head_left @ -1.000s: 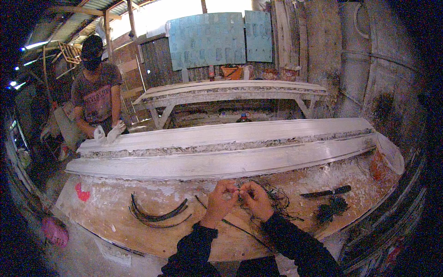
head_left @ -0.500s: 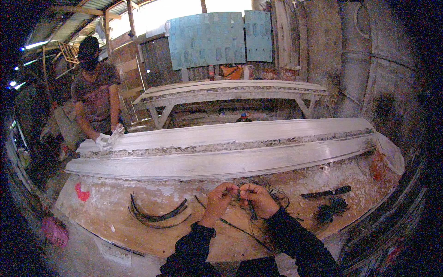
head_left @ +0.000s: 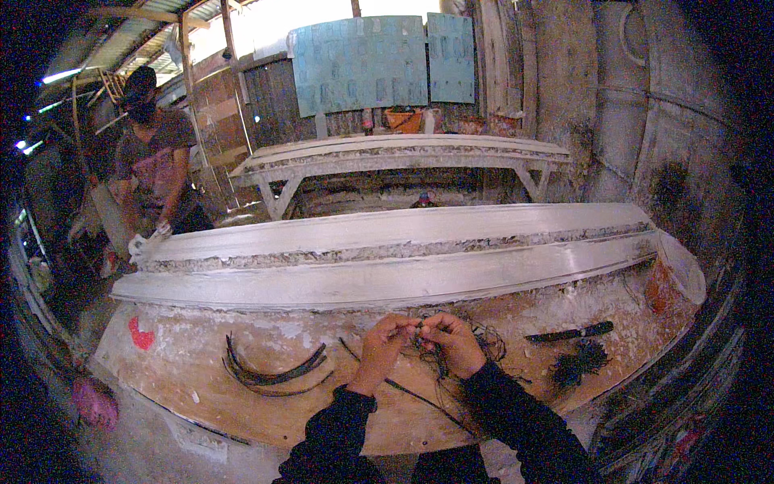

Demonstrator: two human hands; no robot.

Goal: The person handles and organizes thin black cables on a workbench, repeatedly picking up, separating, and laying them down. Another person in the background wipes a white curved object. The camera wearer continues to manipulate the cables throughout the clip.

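Head view, looking down: two bare hands in dark sleeves meet just below the middle of the frame. Between their fingertips is a thin dark strand (head_left: 418,327), right of the left hand (head_left: 381,352) and left of the right hand (head_left: 457,345). Both hands are narrow, thumb and finger pinched on it; neither is clearly nearer. Its long axis is hard to make out (the held part is tiny and blurred), though dark lengths seem to trail below the right hand, toward the lower edge.

A loose tangle (head_left: 493,343) of dark strands lies just beside the right hand, on its right. A straight strip (head_left: 427,406) slants across the counter (head_left: 193,407) from behind the left wrist to lower right. Curved strips (head_left: 278,376) lie left of the left hand; right of centre are a knife (head_left: 569,332) and, just below it, a dark bundle (head_left: 578,365). Long white mouldings (head_left: 379,282) cross mid-frame. At upper left, another person (head_left: 157,165) leans over their far end.
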